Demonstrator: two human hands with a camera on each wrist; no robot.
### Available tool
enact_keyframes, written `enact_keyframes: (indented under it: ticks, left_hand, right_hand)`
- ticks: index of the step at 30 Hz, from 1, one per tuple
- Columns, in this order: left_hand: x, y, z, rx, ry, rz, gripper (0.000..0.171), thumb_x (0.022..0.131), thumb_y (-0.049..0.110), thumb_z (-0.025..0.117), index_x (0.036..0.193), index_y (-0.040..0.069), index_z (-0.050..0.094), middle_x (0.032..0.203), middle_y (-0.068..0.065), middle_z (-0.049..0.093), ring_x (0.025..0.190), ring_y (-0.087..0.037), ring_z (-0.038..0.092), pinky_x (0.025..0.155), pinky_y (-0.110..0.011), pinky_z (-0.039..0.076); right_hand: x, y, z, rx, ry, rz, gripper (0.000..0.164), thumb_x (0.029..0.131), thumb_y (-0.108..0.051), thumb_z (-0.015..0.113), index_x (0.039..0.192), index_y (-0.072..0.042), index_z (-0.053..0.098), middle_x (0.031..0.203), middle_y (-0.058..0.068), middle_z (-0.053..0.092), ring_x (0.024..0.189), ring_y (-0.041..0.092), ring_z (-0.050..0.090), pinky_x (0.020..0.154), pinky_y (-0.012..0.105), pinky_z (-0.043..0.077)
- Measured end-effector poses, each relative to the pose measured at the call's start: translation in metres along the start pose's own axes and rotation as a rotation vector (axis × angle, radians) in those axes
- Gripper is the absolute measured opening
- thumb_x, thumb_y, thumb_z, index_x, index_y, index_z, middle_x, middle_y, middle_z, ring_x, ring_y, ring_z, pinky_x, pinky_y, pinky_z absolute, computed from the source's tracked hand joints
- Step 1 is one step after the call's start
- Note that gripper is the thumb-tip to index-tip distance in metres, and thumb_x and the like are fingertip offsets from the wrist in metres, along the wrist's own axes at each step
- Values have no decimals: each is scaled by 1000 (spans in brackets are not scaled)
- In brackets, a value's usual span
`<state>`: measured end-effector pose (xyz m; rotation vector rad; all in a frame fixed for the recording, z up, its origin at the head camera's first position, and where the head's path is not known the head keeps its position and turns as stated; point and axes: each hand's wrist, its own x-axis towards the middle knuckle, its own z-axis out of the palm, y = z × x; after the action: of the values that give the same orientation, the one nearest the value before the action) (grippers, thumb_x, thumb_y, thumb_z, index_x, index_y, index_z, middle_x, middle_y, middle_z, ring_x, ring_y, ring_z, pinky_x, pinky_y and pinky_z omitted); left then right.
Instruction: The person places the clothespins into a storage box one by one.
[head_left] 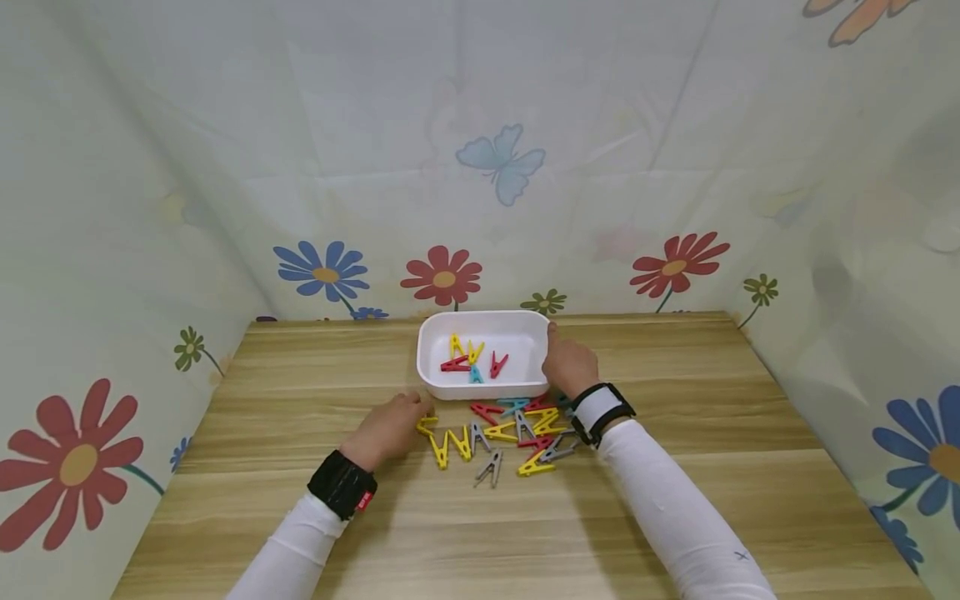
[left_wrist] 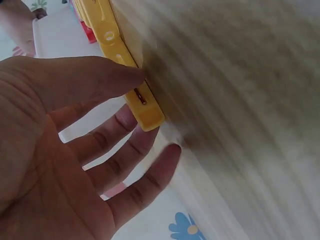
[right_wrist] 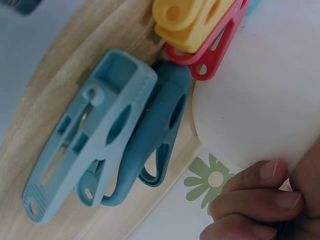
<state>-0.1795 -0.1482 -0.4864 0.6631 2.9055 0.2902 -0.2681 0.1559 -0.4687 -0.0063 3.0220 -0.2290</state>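
Observation:
My left hand (head_left: 386,429) is at the left end of a pile of plastic clothespins, its thumb and fingers pinching a yellow clothespin (left_wrist: 150,115) low over the wood. At the right end of a white plastic box (head_left: 483,392), my right hand (head_left: 570,364) grips the wall, thumb up at the rim. Its fingers (right_wrist: 260,202) curl beside the box in the right wrist view. Several clothespins lie inside the box, among them a lone red clothespin (head_left: 497,365). Just in front, yellow, red, grey and blue clothespins are spread on the table.
The wooden table (head_left: 420,542) ends at a flower-printed curtain (head_left: 360,208) behind the box and on both sides. A grey clothespin (head_left: 489,468) lies nearest me. Two blue clothespins, one lighter (right_wrist: 102,142) and one darker (right_wrist: 142,147), lie close by my right wrist.

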Motion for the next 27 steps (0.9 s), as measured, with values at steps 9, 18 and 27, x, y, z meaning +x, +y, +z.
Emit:
enact_keyframes:
  ticks: [9,18,27]
  left_hand:
    - [-6,4,-11,-61,47,29,28,81,10,77,108,12,67,101,-4,65,92,-20,60,83,-39,52]
    - [-3,18,-67,-24,114,24,37,87,11,71,123,12,63,113,-7,66,99,-21,61,88,-39,55]
    - [26,20,-92,-59,190,65,37,88,15,71,124,11,62,113,-7,66,98,-22,64,87,-38,56]
  right_hand:
    - [-1,-1,-1,-1,-5,-3,68,95,-17,51,156,-7,23,67,9,59,55,22,53,47,35,42]
    - [-1,0,-3,-2,3,-3,68,95,-17,51,156,-7,23,67,9,59,57,24,54,48,37,43]
    - [1,1,1,-2,6,7,69,95,-17,51,157,-7,23,67,10,59,57,24,54,48,37,43]
